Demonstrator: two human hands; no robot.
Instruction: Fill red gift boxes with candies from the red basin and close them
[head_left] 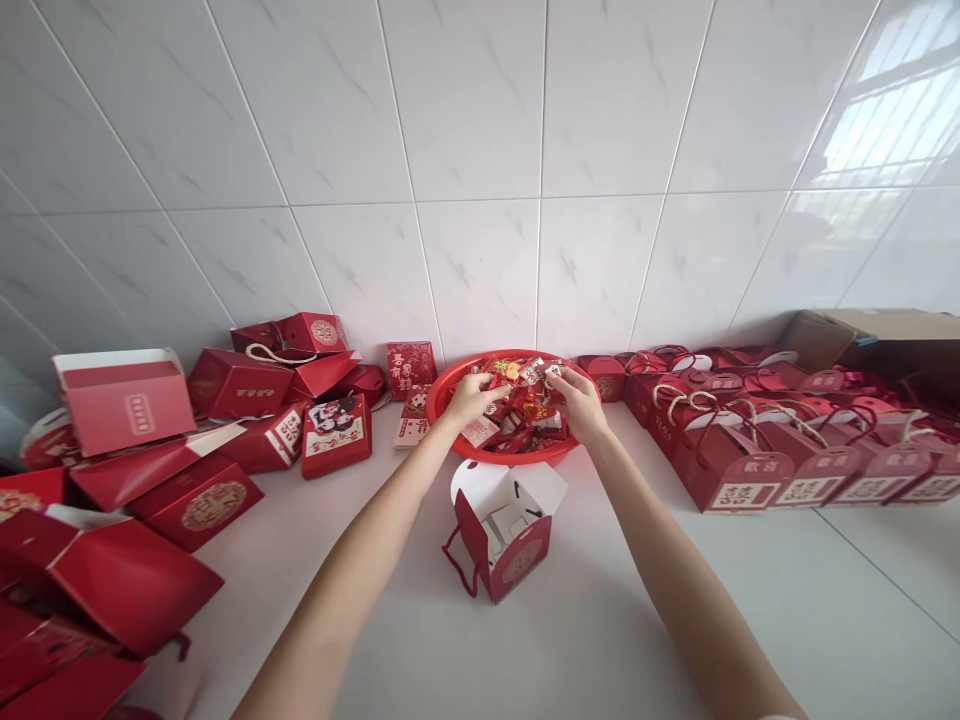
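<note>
Both hands are over a round red basin [495, 458] filled with small wrapped candies [529, 410]. At the basin's left side, my left hand [472, 398] has its fingers closed on a red-wrapped candy. On the right, my right hand [579, 398] pinches a small white and red packet [553, 376] between thumb and fingers. In front of the basin, nearer to me, stands a red gift box [499, 550] with its white-lined flaps open and a red cord handle hanging at its left. White inner surfaces show inside it.
Red boxes [244, 385] lie piled on the left, several with raised flaps. A flat red box with a cartoon couple [337, 435] lies nearer the basin. Rows of closed red boxes with cord handles [739, 470] stand at right, before a cardboard box [870, 328]. A tiled wall [480, 250] rises behind.
</note>
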